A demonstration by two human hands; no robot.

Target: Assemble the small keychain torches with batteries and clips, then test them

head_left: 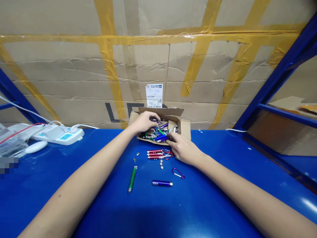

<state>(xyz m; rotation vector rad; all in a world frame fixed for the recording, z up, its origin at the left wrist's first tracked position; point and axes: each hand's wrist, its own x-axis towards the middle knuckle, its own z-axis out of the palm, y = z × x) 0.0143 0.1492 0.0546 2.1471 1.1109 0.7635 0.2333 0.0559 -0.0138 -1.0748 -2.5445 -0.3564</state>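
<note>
A small open cardboard box (pixel 185 129) holds a jumble of blue, green and silver keychain penlights. My left hand (pixel 146 121) reaches over its left side, fingers curled down among the pieces; what they grip is hidden. At the front right of the box, my right hand (pixel 184 148) has its thumb and fingers closed at the end of a blue penlight (pixel 162 138). Just below lie several red penlights (pixel 155 154) with clips. Nearer me are a green penlight (pixel 132 179), a purple-blue penlight (pixel 162 183) and a purple carabiner (pixel 178 173).
Small round button-like pieces (pixel 161 164) and two little metal parts (pixel 138 154) lie on the blue table (pixel 111 205). At left is a white power strip (pixel 65 135) with cables. A large taped carton (pixel 138 66) stands behind; a blue metal frame (pixel 272 79) rises at right.
</note>
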